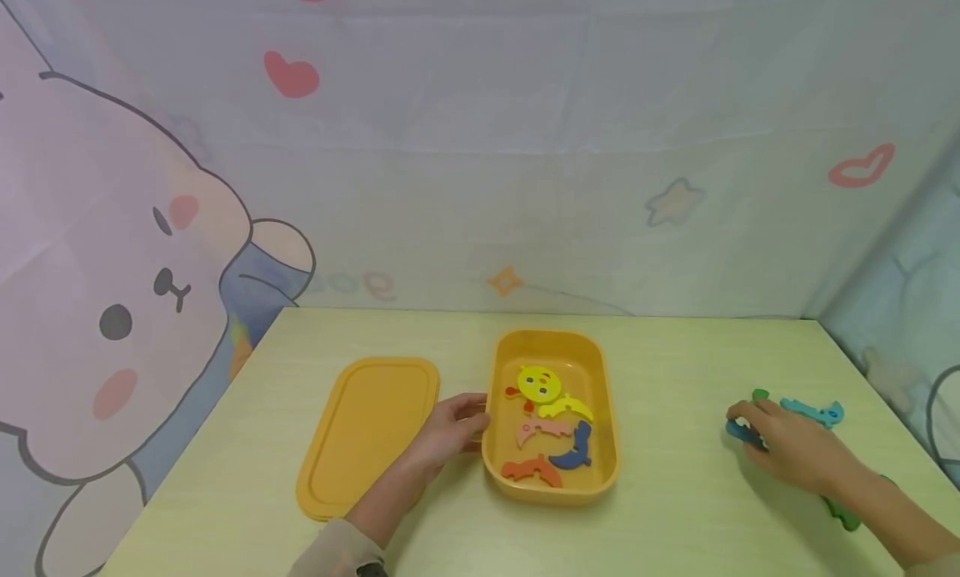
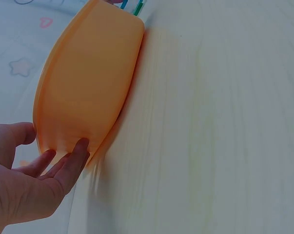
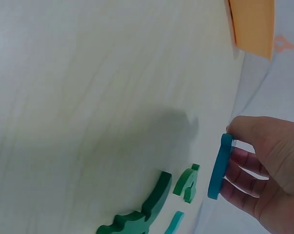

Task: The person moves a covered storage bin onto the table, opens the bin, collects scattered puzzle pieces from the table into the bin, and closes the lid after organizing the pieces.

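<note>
In the head view, my left hand [image 1: 452, 431] touches the left outer wall of a yellow-orange plastic box [image 1: 609, 427], fingers loosely extended; in the left wrist view, the thumb is at the rim. Inside lie a round yellow face piece [image 1: 539, 385], a yellow curved piece [image 1: 566, 408], a pink piece [image 1: 543, 428], a dark blue piece [image 1: 577, 449] and an orange piece [image 1: 532, 470]. My right hand [image 1: 797, 445] pinches a blue puzzle piece [image 3: 220, 168] above the table, between thumb and fingers.
Near the right hand lie a light blue piece [image 1: 813, 412], a small green piece [image 3: 187, 183] and a dark green piece [image 3: 142, 214], partly hidden by the arm in the head view. A flat yellow lid [image 1: 367, 435] lies left of the box. A printed cloth [image 1: 480, 185] hangs behind the table.
</note>
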A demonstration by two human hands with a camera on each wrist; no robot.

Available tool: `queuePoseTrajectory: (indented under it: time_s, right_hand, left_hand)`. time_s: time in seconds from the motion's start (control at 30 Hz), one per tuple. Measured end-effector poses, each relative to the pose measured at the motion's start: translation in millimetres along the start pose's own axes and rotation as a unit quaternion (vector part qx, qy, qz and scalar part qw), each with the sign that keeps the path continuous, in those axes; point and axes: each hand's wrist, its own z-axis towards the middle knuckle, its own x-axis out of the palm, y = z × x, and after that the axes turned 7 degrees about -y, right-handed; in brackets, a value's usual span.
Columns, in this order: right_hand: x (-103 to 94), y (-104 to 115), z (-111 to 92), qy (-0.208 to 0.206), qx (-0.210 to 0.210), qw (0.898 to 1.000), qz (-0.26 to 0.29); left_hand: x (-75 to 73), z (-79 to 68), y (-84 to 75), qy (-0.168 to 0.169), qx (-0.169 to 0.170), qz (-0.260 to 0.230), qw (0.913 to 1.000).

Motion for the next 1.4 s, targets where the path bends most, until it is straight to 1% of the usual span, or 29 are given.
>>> queuePoseTrajectory:
  time_s: [0.03, 0.13, 0.37, 0.53, 0.7, 0.83, 1.13, 1.4]
  right_hand:
    - [-1.6, 0, 2, 0.009, 0.001, 1.000, 0.004]
    - [-5.9, -1, 6, 0.018, 0.002, 1.000, 0.007]
    - [-11.8, -2, 17, -0.007, -0.034, 0.999, 0.009]
    - [-16.8, 0, 25, -0.013, -0.042, 0.999, 0.008]
    - [-22.2, 4, 34, -0.005, -0.042, 0.999, 0.009]
    - [-24.7, 7, 40, -0.002, -0.045, 0.999, -0.003]
    - [-29.3, 13, 55, 0.003, -0.067, 0.998, -0.009]
    - [-32.3, 24, 73, 0.012, -0.073, 0.997, -0.021]
  left_hand:
    - [0.0, 0.0, 0.2, 0.000, 0.000, 0.000, 1.0000]
    - [-0.1, -0.2, 0.4, 0.001, 0.001, -0.002, 1.0000]
    - [0.2, -0.3, 0.0, 0.003, 0.002, -0.001, 1.0000]
    - [-0.1, -0.6, 0.2, 0.004, 0.004, -0.002, 1.0000]
    - [0.0, -1.2, -0.7, 0.001, 0.002, -0.002, 1.0000]
    - [0.0, -1.8, -0.7, 0.000, 0.006, -0.001, 1.0000]
    - [-0.1, -3.8, -1.7, 0.003, 0.012, -0.003, 0.9999]
    - [0.3, -4.0, -2.4, -0.001, 0.010, 0.001, 0.9999]
